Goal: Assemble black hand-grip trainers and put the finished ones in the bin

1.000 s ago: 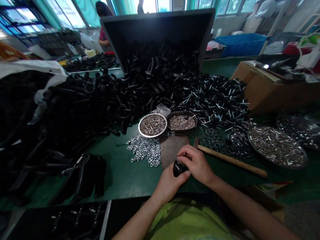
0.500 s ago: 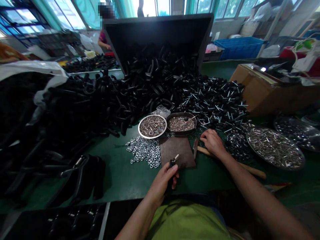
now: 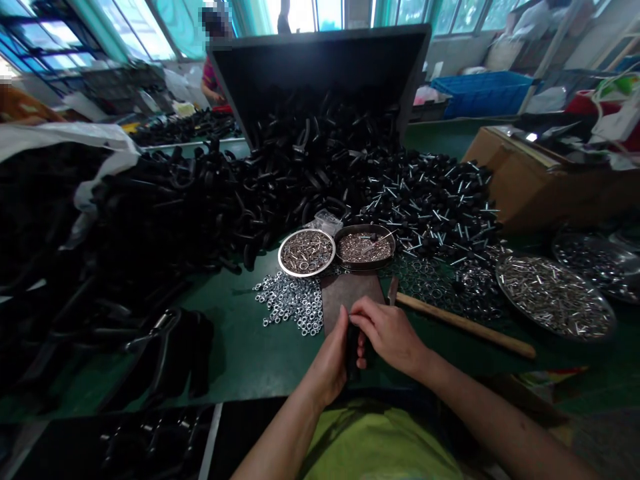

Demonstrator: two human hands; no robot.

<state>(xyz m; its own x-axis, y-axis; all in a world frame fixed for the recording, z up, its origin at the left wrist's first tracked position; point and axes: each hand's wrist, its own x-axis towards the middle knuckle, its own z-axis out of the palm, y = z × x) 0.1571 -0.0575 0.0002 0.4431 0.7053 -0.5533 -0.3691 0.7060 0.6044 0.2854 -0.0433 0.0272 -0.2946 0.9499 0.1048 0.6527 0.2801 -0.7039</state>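
Note:
My left hand (image 3: 327,363) grips a small black knob (image 3: 353,350) upright near the front of the green table (image 3: 250,353). My right hand (image 3: 390,333) meets it from the right, fingertips closed on the knob's top end; what they pinch is hidden. Both hands are over the near edge of a brown metal plate (image 3: 350,297). A pile of silver nuts (image 3: 293,307) lies just left of the plate. A wooden-handled hammer (image 3: 460,323) lies to the right of my right hand.
Two round dishes of small metal parts (image 3: 306,252) (image 3: 363,247) stand behind the plate. A big heap of black handles (image 3: 225,193) spills from a tipped black bin (image 3: 320,67). Black knobs with bolts (image 3: 430,200), a tray of pins (image 3: 555,297), a cardboard box (image 3: 530,180). Another person stands far back.
My right hand came back from the washers at the right and joined the left hand on the knob. The left hand drew the knob slightly nearer and turned it upright.

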